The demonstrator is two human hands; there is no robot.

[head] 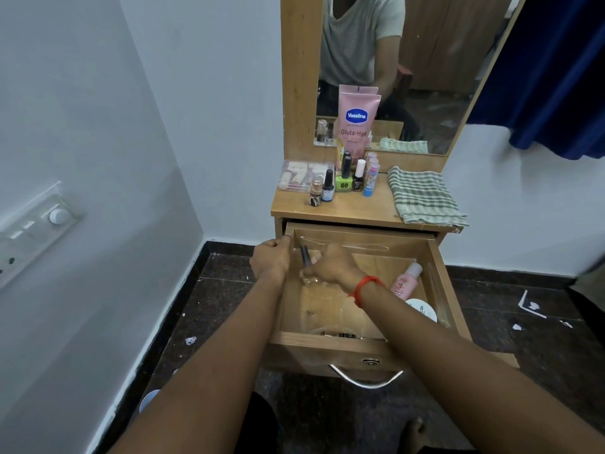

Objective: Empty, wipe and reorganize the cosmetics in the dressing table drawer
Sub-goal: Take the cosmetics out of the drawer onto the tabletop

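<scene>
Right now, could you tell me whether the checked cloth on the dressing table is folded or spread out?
Folded: the checked cloth lies as a compact layered rectangle.

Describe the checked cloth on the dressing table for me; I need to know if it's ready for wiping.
The checked cloth is green and white woven fabric, folded into a rough rectangle, with frayed edges. It lies flat on the right side of the dressing table top, its near corner reaching the front edge. Neither hand touches it, and its far end shows in the mirror.

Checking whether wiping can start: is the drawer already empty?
No: a pink bottle and a white-lidded jar still lie along the drawer's right side.
</scene>
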